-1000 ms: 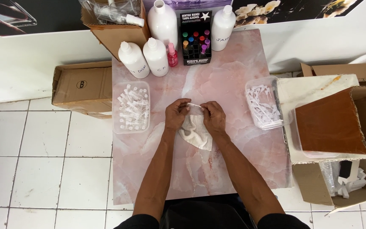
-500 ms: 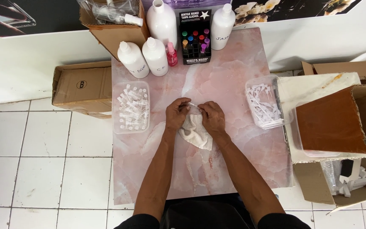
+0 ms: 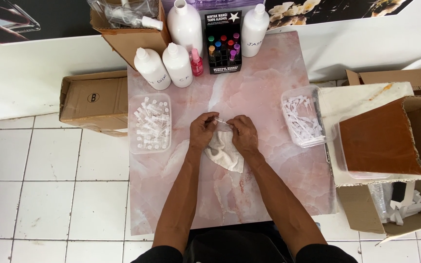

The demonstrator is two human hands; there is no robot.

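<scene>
Both hands [image 3: 222, 130] pinch a slim clear vial [image 3: 221, 122] over crumpled cloth [image 3: 225, 151].

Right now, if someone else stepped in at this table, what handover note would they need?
Left hand and right hand meet over a white cloth mid-table, pinching a small clear tube between the fingers.
Tray of small clear vials lies to the left; tray of white sprayer tops to the right.
White bottles stand at the far edge.
Done: one piece in hand. How many are finished cannot be told.
</scene>
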